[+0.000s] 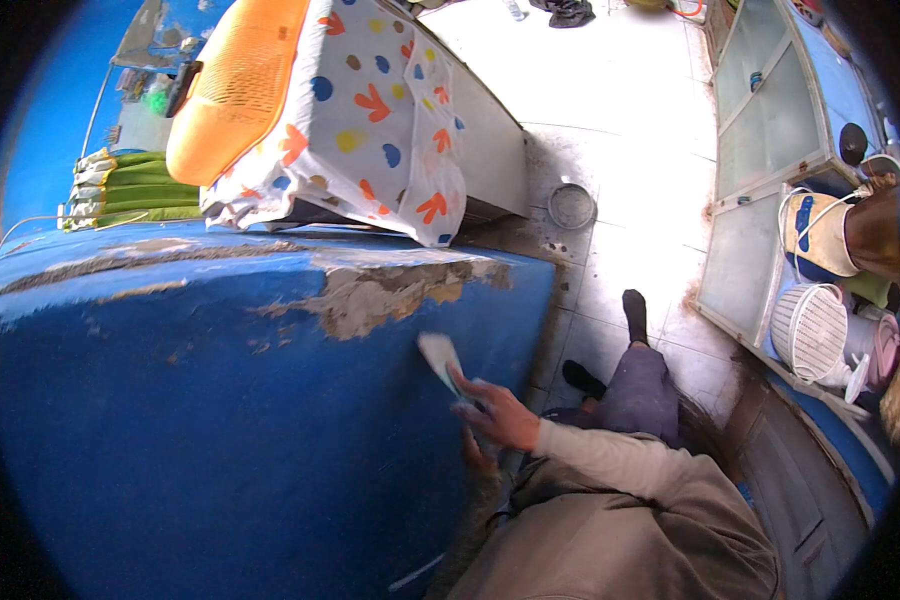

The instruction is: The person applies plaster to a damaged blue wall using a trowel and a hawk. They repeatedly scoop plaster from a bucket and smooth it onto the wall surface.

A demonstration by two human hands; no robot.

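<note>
At the far left of the frame, a stack of green and white folded cloth (130, 190) sits above the top edge of a blue wall (200, 420) that fills the lower left and centre. Along its upper part the paint has flaked off, leaving a grey-brown bare patch (370, 295) near the middle of the frame. Above the wall, in the upper left, an orange plastic basket (235, 85) leans on a white cover (370, 120) printed with orange, blue and yellow shapes, draped over a boxy white appliance.

Just right of centre, a scraper (440, 355) with a pale, flat blade lies against the wall, below and to the right of the bare patch. The right hand (500, 415) comes in from the lower right in a cream sleeve and is closed around the scraper's handle, the blade pointing up and left from the fingers. The left hand (478, 455) is just beneath the right hand, mostly hidden by it; whether it is spread or closed cannot be told, and it appears close to the wall.

Further right, a round metal bowl (571, 205) stands on the white tiled floor (620, 130). At the right edge, a white fan (810, 330) sits beside glass-fronted cabinets (770, 110).
</note>
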